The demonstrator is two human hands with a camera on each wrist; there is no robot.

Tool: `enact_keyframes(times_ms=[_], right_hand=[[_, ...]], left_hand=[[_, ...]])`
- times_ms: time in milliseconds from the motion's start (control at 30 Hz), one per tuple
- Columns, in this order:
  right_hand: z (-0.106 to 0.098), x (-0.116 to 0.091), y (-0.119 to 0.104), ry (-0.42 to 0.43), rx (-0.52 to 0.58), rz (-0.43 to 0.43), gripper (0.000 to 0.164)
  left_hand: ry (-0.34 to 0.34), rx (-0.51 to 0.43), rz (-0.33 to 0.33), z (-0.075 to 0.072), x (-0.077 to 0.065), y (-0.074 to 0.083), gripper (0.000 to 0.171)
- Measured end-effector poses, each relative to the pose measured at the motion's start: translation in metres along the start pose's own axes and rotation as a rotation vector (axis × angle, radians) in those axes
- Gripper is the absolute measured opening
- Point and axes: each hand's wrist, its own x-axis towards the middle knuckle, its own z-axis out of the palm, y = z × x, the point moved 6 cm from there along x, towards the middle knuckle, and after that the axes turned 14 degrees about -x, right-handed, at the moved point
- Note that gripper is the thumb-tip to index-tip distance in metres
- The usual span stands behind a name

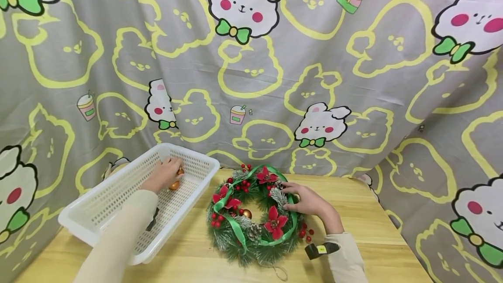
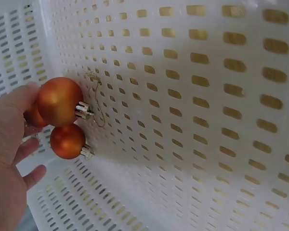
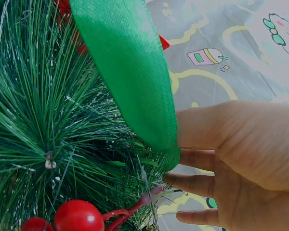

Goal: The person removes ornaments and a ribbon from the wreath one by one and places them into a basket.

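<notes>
My left hand reaches down into a white perforated plastic basket, next to orange Christmas baubles near its far end. In the left wrist view, two baubles with silvery caps show plainly; a third is partly hidden behind the nearer one. The thumb lies against the baubles, with the other fingers spread apart below. My right hand rests on the right side of a green Christmas wreath, thumb and fingers extended beside its green ribbon. Red poinsettias, berries and pinecones decorate the wreath.
An orange bauble sits at the wreath's inner edge. A small dark object lies in the basket, partly behind the left sleeve. The wooden table meets a grey cartoon-print curtain at the back. A thin cord loop lies before the wreath.
</notes>
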Motion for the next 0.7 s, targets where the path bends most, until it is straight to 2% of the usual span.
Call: enact_keyframes(times_ms=[300,433,533,700], right_hand=[[0.0,0.0,0.0,0.006,-0.004,-0.011,0.048],[0.0,0.0,0.0,0.004,-0.005,-0.004,0.048],[-0.001,-0.001,-0.001,0.003,-0.002,0.002,0.048],[-0.001,-0.001,-0.002,0.001,0.001,0.008,0.048]], left_hand=[[-0.027,0.062,-0.006,0.005,-0.001,-0.001,0.023],[-0.038,0.059,-0.017,0.008,0.001,-0.005,0.022],[-0.043,0.016,-0.054,0.01,0.002,-0.008,0.025],[0.019,-0.006,-0.083,0.006,0.006,-0.01,0.032]])
